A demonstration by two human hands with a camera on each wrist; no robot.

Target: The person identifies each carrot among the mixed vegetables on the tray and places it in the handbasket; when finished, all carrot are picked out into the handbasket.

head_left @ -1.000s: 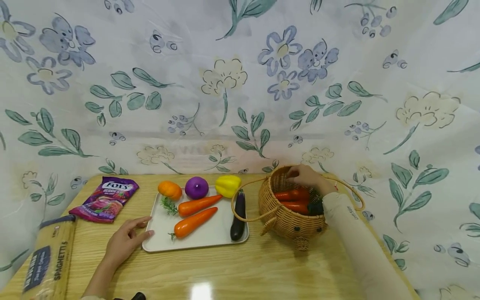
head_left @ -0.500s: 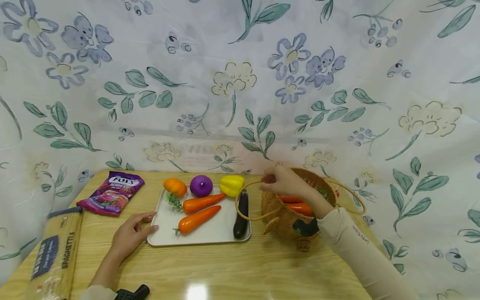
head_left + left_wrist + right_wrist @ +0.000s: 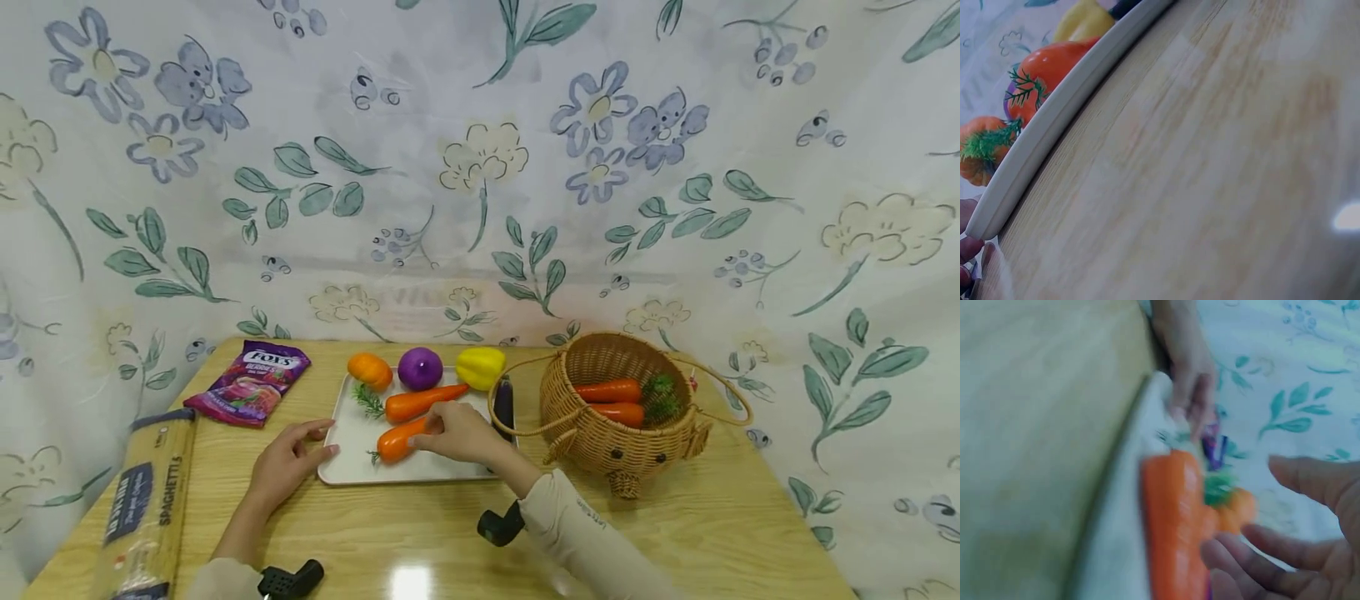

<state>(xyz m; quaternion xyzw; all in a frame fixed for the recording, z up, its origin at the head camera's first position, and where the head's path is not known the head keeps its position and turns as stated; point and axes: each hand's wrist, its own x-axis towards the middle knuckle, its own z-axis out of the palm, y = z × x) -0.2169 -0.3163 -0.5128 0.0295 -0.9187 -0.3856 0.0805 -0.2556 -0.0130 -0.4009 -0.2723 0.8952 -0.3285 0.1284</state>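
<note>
On a white tray (image 3: 345, 471) lie two orange carrots, the front carrot (image 3: 395, 442) and the back carrot (image 3: 416, 404). My right hand (image 3: 468, 435) hovers over the front carrot's tip, hiding part of it. In the right wrist view its thumb stands apart from its fingers, with the carrot beyond. My left hand (image 3: 288, 462) rests at the tray's left rim, index finger and thumb touching the edge. An eggplant (image 3: 504, 408), partly covered, lies at the tray's right side. Along the back sit a small pumpkin (image 3: 371, 372), a purple onion (image 3: 420, 368) and a yellow bell pepper (image 3: 481, 367).
A wicker animal-face basket (image 3: 581, 450) with looped handles stands right of the tray, holding an upper carrot (image 3: 611, 390) and a lower carrot (image 3: 618, 414). At the left lie a purple candy bag (image 3: 251, 383) and a spaghetti pack (image 3: 142, 508). Patterned cloth hangs behind.
My right hand has come out of the basket and travelled left to the front carrot on the tray. My left hand stays at the tray's rim. The head view has shifted slightly.
</note>
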